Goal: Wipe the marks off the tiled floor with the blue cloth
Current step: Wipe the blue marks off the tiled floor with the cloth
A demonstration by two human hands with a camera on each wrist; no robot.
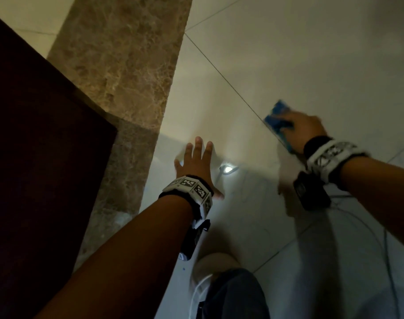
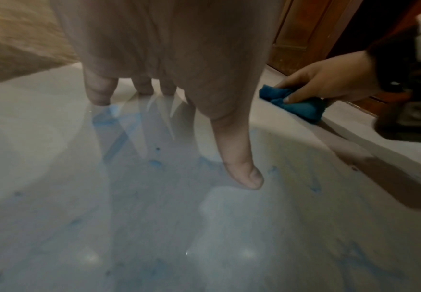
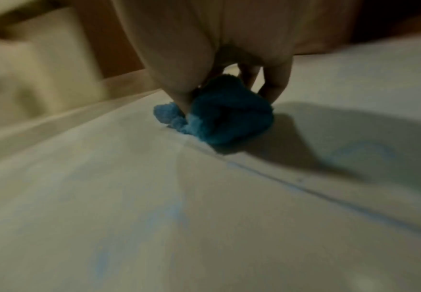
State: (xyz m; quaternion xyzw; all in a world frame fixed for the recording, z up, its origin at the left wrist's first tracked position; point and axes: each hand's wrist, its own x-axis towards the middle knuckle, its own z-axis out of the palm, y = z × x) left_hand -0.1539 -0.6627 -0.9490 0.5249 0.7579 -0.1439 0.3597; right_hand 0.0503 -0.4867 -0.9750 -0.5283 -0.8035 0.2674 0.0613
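Floor: the pale tiled floor (image 1: 288,54) fills most of your view, with a dark grout line (image 1: 221,74) running across it.
Marble strip: a brown marble strip (image 1: 125,72) runs beside a dark wooden panel (image 1: 35,146) on your left.
Marks: faint blue marks (image 2: 155,164) smear the tile under and around your left hand.
Left hand: your left hand (image 1: 196,164) lies flat on the tile, fingers straight and spread wide, holding nothing.
Right hand: your right hand (image 1: 304,130) curls its fingers around the cloth and presses it down.
Cloth: the bunched blue cloth (image 3: 227,118) sits on the tile at the grout line, well apart from your left hand.
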